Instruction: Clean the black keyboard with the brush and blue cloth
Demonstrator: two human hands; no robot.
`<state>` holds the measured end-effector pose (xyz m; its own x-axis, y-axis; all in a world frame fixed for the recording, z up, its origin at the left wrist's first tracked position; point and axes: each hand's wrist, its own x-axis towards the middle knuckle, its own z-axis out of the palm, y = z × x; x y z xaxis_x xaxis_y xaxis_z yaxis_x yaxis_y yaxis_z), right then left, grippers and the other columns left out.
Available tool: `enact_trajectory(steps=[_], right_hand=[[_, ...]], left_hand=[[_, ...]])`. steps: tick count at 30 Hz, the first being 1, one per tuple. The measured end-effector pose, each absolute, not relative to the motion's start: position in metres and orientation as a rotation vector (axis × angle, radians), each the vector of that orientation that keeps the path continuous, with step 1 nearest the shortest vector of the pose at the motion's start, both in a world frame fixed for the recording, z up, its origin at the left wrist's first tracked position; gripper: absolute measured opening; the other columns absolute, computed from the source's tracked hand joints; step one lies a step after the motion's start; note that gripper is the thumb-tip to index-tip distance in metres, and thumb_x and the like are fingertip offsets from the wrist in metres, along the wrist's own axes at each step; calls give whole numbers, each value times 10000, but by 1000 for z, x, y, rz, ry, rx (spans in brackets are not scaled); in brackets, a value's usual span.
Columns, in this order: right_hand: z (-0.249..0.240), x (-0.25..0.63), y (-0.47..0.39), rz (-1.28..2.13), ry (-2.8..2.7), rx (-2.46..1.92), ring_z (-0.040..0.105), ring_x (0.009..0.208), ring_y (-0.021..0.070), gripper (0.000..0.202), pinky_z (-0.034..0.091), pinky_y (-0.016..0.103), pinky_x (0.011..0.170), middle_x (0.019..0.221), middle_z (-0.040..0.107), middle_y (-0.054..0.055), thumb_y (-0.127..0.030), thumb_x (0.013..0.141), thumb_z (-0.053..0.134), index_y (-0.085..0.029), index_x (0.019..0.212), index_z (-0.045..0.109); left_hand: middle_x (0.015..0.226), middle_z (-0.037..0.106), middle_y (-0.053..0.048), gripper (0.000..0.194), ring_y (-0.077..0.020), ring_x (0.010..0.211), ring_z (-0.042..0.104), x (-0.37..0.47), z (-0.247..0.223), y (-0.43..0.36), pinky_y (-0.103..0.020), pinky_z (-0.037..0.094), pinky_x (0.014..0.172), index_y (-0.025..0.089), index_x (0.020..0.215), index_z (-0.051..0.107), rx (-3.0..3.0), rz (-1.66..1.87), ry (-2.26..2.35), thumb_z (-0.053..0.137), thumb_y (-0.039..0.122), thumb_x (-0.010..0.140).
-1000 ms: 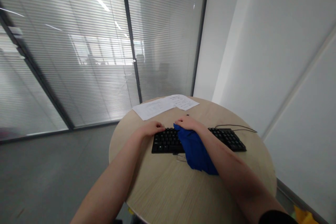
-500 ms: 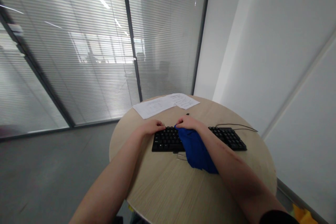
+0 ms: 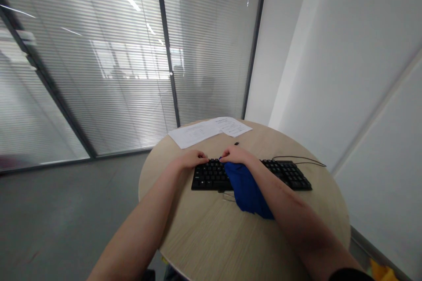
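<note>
A black keyboard [image 3: 211, 176] lies across the round table, its middle covered by my right forearm and a blue cloth. My left hand [image 3: 194, 158] grips the keyboard's far left edge, fingers curled over its top row. The blue cloth [image 3: 248, 189] is pinched in my right hand [image 3: 236, 155], whose fingertips press on the keyboard's far edge. From there the cloth drapes over the keys and past the near edge onto the tabletop, partly under my forearm.
Printed paper sheets [image 3: 211, 131] lie at the far side of the wooden table [image 3: 211, 232]. A small black object [image 3: 236, 143] sits behind my right hand. A thin black cable [image 3: 300, 156] loops at the right. A glass partition with blinds stands behind, a white wall right.
The view has shifted very slightly. Both hands, the cloth and the keyboard stay in nearly the same places.
</note>
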<state>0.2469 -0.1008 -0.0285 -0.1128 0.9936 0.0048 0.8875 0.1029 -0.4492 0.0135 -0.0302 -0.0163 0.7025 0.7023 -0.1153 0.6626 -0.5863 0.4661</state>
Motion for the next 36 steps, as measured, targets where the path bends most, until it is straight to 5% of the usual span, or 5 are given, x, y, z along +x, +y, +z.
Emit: enact_trajectory(steps=[14,24,36], right_hand=[[-25,236,-102,361,-2031,-1992,651,759,177,231,414,239,622,841,758,59,-375,835,645,-190,850,782],[-34,245,-99,482,-1936,-1828,649,748,160,225,436,224,629,822,750,38,-370,759,736,-175,866,766],[-39,253,-93,606,-1952,-1762,675,781,167,178,471,224,676,835,765,21,-297,752,711,-190,876,781]], left_hand=[[848,727,-32,472,-209,826,625,14,-26,-20,-267,442,686,184,900,736,2441,152,1002,540,592,769],[775,699,-24,484,-182,708,603,14,-17,-30,-254,433,608,180,972,729,2385,106,1055,552,585,775],[901,734,-34,476,-211,852,639,13,-23,-23,-266,454,718,191,939,738,2431,155,1007,549,592,768]])
